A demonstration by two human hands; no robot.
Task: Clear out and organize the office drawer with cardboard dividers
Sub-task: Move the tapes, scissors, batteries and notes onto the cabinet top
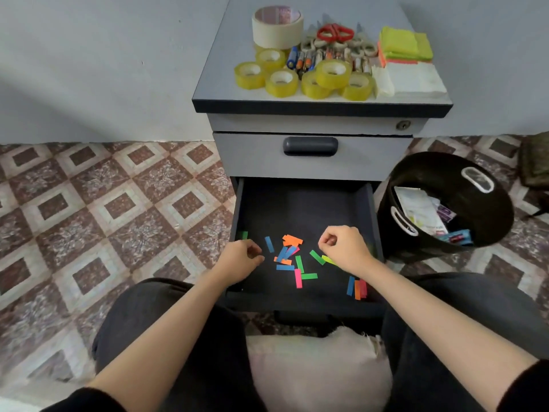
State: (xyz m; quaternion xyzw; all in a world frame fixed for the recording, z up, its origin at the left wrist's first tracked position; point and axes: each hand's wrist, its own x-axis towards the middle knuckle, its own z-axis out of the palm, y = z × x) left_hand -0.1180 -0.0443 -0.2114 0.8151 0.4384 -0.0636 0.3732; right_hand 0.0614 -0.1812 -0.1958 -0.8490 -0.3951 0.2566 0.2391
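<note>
The lowest drawer (303, 209) of a grey cabinet stands pulled out, its dark floor bare except for several small coloured paper strips (292, 257) scattered near the front. My left hand (242, 261) hovers over the drawer's left front with fingers curled; nothing shows plainly between them. My right hand (344, 248) hangs over the right side, fingers curled too, above green and yellow strips. A few more strips (356, 288) lie at the front right corner.
On the cabinet top (219, 72) sit yellow tape rolls (280, 81), a large masking tape roll (277, 26), red scissors (335, 32), pens, sticky notes (405, 44) and white paper. A black bin (451, 203) with scraps stands to the right. A cushion (318, 370) lies between my knees.
</note>
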